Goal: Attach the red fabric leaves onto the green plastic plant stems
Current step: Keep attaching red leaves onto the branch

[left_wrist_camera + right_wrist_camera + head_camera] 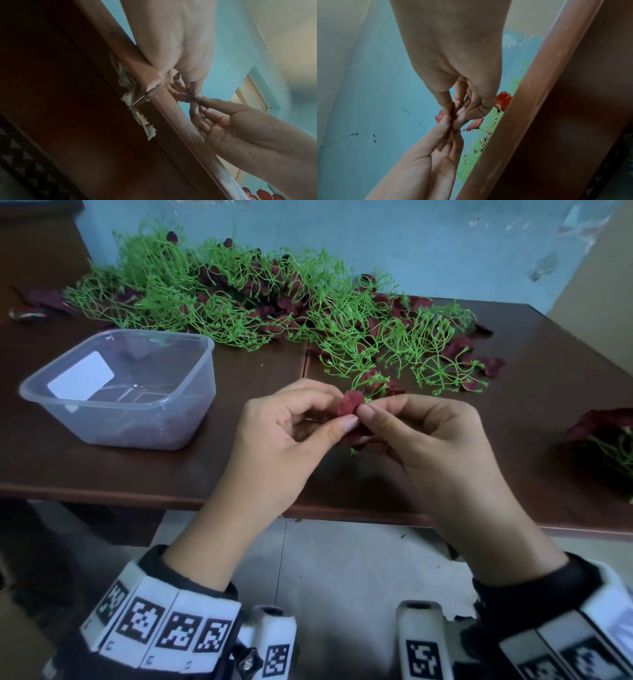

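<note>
Above the table's front middle, both hands meet on a small green stem sprig [352, 451] bearing a dark red fabric leaf [349, 402]. My left hand [339, 415] pinches the leaf between thumb and forefinger. Thumb to thumb against it, my right hand [367, 410] pinches the sprig, whose green tips poke out above and below the fingers. In the right wrist view, the right hand [453, 110] and left hand [449, 121] pinch together, with red leaves [475, 124] sticking out beside them. The left wrist view shows the left hand [194, 88] touching the right hand [205, 102].
A big tangle of green stems [239, 292] mixed with red leaves covers the back of the brown table [102, 467]. A clear plastic tub [120, 385] stands at the left. A leafed stem [603, 428] lies at the right edge.
</note>
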`<state>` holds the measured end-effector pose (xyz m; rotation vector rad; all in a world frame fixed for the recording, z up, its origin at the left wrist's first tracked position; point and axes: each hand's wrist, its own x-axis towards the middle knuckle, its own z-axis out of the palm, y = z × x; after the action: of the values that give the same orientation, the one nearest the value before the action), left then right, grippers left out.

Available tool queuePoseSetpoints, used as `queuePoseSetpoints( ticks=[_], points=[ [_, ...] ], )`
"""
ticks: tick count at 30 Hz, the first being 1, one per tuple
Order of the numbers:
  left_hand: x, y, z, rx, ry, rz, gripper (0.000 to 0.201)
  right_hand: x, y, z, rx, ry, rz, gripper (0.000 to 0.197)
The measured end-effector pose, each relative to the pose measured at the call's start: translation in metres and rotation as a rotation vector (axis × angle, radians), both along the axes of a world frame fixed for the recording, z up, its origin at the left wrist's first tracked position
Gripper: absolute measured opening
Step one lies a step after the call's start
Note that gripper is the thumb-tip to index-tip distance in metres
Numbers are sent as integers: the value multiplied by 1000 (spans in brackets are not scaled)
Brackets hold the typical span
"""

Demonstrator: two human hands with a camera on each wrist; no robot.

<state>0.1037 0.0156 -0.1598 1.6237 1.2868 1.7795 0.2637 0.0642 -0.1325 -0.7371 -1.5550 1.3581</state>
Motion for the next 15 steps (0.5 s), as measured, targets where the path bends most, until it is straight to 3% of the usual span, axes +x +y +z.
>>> queuePoseSetpoints(
  ticks=[8,15],
  points=[
    [11,4,6,-72,-380,-76,13,1,-2,3,42,56,-1,7],
    [20,3,3,-71,-226,-25,14,4,-8,5,193,-25,-144,6]
  ],
)
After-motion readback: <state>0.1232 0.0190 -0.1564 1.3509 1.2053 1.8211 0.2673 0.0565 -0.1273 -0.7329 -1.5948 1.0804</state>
